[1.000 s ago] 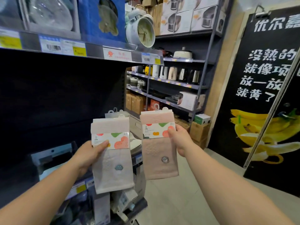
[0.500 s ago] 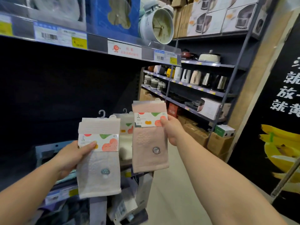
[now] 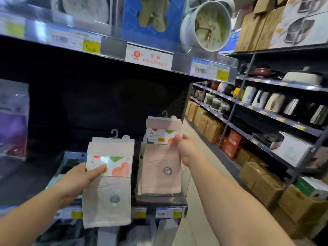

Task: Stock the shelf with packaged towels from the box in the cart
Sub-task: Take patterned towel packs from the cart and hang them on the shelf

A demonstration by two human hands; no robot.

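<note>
My left hand (image 3: 79, 180) pinches a pale grey packaged towel (image 3: 108, 192) by its printed paper band, holding it upright in front of the dark shelf (image 3: 159, 201). My right hand (image 3: 186, 150) grips a pink packaged towel (image 3: 161, 166) by its band, standing it upright against other packaged towels at the shelf's right end. Both towels have small plastic hooks on top. The cart and box are out of view.
An upper shelf edge (image 3: 113, 48) with price tags runs overhead, with a white clock (image 3: 207, 25) on it. A purple package (image 3: 12, 121) stands at the left. Kettles and cardboard boxes (image 3: 262, 181) fill the racks along the aisle at the right.
Both hands have carried the towels forward to the dark shelf. The pink towel now stands against the towels at the shelf's right end, and the view has turned left.
</note>
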